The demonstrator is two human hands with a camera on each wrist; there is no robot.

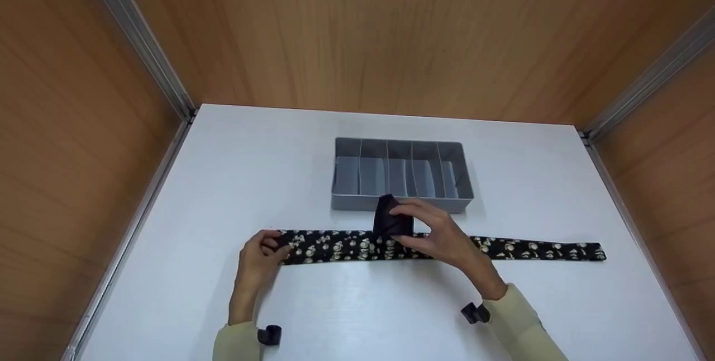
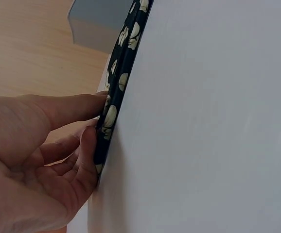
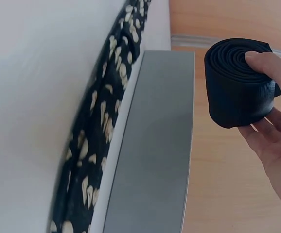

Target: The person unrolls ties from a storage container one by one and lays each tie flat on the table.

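A black necktie with a cream floral-looking pattern (image 1: pixel 321 246) lies stretched from left to right across the white table, wider at its left end. My left hand (image 1: pixel 261 255) pinches that wide end between curled fingers and thumb; the left wrist view shows the fingertips on the folded fabric (image 2: pixel 112 114). In my right hand (image 1: pixel 441 235) is a rolled-up dark necktie (image 3: pixel 240 94), thumb on the coil's spiral face and fingers on the opposite side. This roll is above the patterned tie's middle, just in front of the grey box, and hides part of the tie.
Behind the patterned tie stands a grey organizer box (image 1: pixel 399 203) with several narrow compartments in a row. Wooden panels (image 1: pixel 357 31) wall the white table (image 1: pixel 167 271) at the back and both sides, with metal rails at the corners.
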